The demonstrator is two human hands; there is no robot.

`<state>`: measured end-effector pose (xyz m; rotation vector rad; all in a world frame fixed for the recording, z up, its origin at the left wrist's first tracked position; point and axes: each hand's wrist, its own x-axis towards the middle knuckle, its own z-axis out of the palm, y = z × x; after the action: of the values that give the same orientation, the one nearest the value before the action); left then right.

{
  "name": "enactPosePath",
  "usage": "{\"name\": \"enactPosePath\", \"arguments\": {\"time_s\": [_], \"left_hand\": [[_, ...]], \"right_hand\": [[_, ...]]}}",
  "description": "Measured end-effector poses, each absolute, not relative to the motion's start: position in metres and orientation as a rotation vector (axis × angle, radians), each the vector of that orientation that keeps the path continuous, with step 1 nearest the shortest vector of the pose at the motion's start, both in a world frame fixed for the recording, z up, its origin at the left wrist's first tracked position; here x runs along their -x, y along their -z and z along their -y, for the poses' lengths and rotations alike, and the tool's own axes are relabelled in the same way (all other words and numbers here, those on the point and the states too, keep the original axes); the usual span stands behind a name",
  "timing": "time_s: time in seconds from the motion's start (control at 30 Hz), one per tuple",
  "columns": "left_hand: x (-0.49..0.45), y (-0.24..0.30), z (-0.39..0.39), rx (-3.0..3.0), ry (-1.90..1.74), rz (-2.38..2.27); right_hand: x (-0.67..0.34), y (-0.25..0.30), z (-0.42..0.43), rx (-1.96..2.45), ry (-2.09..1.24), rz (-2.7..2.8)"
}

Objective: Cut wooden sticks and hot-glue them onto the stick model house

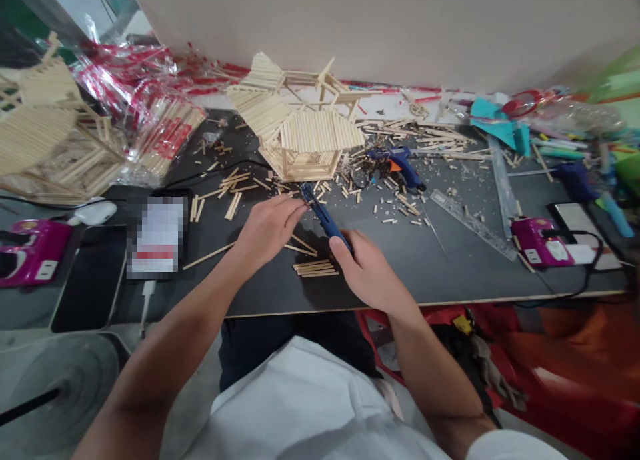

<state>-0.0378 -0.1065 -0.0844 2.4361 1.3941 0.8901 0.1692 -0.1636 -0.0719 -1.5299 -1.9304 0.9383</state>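
Observation:
My right hand [364, 263] is wrapped around a pair of blue-handled cutters [325, 219], whose dark head points away from me to the upper left. The fingers of my left hand [273, 223] are pinched together right beside that head; whatever lies between them is hidden. Below the cutters, a small row of short wooden sticks [316, 268] rests near the table's front edge. One longer thin stick [207, 255] runs under my left wrist. Just beyond the cutters stands a model pavilion [320, 137] built from wooden sticks, with slatted roof panels.
A blue glue gun [407, 170] lies right of the model among scattered stick offcuts. Further right are a clear ruler [473, 223] and a magenta power adapter [540, 241]. Leftward are two phones, one a pixelated phone [159, 237], bagged sticks [167, 137] and a second stick model [47, 127].

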Motion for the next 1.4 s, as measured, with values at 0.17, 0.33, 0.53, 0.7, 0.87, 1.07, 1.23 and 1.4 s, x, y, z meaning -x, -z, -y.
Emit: {"name": "enactPosePath", "arguments": {"time_s": [0.17,0.33,0.53,0.7,0.87,1.07,1.23,1.4], "left_hand": [[0.036,0.085,0.106,-2.4,-0.923,-1.397],[0.036,0.084,0.105,-2.373,-0.915,-1.391],[0.035,0.084,0.105,-2.377,-0.896,-1.429],[0.033,0.087,0.105,-2.395,-0.925,-1.445],[0.033,0.089,0.105,-2.406,-0.989,-1.447],[0.031,0.084,0.107,-2.397,-1.036,-1.457],[0.032,0.081,0.109,-2.413,-1.096,-1.419],[0.034,0.081,0.11,-2.422,-1.112,-1.398]], "right_hand": [[-0.169,0.072,0.165,1.548,-0.934,1.938],[-0.171,0.069,0.166,1.529,-0.967,1.945],[-0.169,0.069,0.165,1.582,-0.931,1.963],[-0.164,0.063,0.165,1.786,-0.831,2.049],[-0.16,0.059,0.166,1.911,-0.689,2.149],[-0.159,0.061,0.166,1.974,-0.586,2.216],[-0.157,0.062,0.168,2.019,-0.51,2.247],[-0.155,0.064,0.168,2.025,-0.471,2.251]]}}
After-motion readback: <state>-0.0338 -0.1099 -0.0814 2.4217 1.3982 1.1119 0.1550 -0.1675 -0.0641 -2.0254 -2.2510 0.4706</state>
